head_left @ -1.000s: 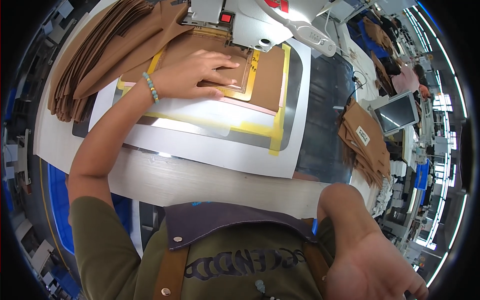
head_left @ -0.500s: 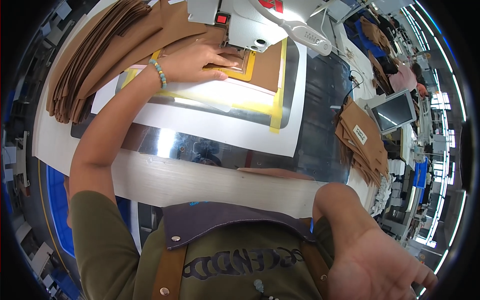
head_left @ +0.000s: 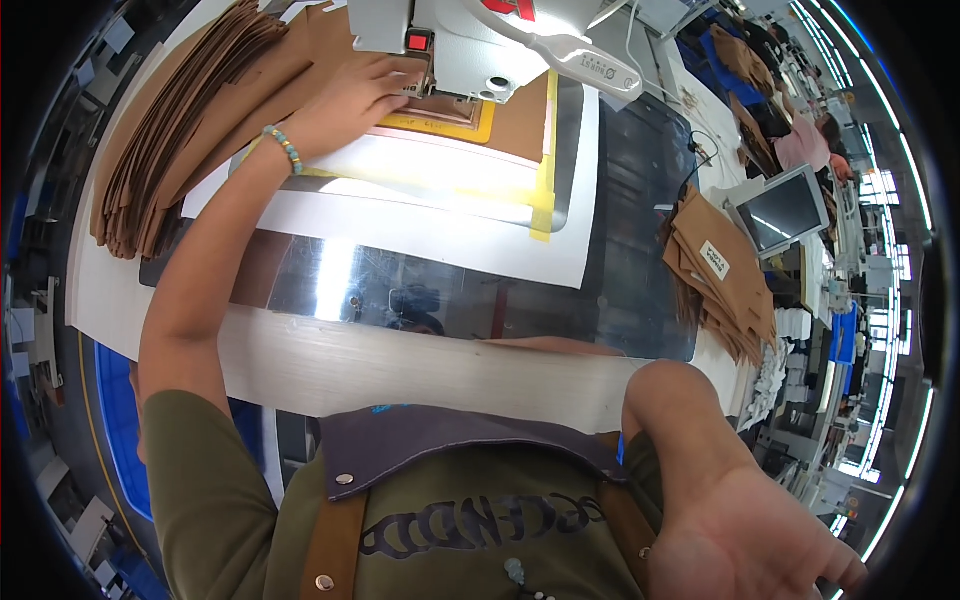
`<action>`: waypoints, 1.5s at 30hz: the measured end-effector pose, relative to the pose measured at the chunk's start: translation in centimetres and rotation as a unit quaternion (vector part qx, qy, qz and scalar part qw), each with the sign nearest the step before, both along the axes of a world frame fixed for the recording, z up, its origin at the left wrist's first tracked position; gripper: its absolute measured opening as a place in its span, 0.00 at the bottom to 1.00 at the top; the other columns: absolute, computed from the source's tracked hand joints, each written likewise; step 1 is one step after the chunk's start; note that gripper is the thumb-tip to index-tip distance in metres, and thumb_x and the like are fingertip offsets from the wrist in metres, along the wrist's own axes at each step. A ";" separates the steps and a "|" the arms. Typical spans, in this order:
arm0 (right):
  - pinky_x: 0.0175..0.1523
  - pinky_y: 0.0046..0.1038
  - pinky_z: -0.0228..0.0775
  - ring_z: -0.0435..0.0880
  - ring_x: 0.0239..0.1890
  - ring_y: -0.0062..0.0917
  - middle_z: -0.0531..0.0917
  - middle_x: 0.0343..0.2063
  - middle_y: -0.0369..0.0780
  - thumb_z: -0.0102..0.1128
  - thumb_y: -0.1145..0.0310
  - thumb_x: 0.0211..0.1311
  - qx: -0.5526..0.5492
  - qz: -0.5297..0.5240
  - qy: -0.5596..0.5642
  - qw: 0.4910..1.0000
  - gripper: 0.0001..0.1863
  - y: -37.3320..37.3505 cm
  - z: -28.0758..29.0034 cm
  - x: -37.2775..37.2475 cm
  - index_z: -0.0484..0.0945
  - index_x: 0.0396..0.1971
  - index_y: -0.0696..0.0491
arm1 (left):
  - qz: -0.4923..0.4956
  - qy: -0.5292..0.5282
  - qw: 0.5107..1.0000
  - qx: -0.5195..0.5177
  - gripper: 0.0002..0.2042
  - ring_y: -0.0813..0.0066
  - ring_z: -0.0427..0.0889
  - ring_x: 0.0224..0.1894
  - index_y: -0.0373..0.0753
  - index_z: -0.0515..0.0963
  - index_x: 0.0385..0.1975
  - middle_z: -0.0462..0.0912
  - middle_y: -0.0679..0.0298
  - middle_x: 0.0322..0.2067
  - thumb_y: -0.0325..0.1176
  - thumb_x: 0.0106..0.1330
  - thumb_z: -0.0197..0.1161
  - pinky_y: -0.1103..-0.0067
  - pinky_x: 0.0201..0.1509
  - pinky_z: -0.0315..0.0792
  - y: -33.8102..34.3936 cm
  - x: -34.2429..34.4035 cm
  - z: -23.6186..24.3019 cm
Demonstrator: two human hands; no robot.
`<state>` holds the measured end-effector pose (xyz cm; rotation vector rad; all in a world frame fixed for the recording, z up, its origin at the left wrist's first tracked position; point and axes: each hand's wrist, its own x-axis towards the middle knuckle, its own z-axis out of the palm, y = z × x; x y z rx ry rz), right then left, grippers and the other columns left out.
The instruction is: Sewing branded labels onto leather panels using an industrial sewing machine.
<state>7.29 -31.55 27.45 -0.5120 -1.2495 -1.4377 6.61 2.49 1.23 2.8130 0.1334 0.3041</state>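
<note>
My left hand (head_left: 345,108), with a beaded bracelet (head_left: 284,150) at the wrist, lies palm down with fingers stretched beside the white sewing machine head (head_left: 395,25). Its fingertips reach the machine's left side, close to the needle area. Under the head is a yellow-edged frame (head_left: 472,132), with brown fabric (head_left: 518,125) beside it. A white sheet (head_left: 420,240) with yellow tape (head_left: 541,210) spreads below. At the lower right, away from the work, my right hand (head_left: 750,540) is palm up and holds nothing visible; part of it runs past the picture's edge.
A thick fan of brown fabric pieces (head_left: 165,150) stands at the left. More brown pieces (head_left: 715,285) with a white label lie at the right, near a small screen (head_left: 782,210). A pale control handle (head_left: 597,70) juts from the machine. A dark shiny plate (head_left: 640,240) covers the tabletop.
My left hand has slid left, off the yellow-edged frame, to the machine's left side. My right hand stays nearly where it was. The whole view has shifted slightly.
</note>
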 end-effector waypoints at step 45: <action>0.78 0.46 0.59 0.62 0.78 0.43 0.66 0.77 0.46 0.76 0.67 0.61 -0.688 -0.199 0.243 0.654 0.27 -8.5 -20.3 11.3 0.83 0.61 0.51 | 0.059 -0.034 0.988 -0.138 0.17 0.42 0.77 0.61 0.34 0.81 0.58 0.84 0.46 0.54 0.29 0.71 0.62 0.62 0.62 0.74 3.4 -0.1 -2.2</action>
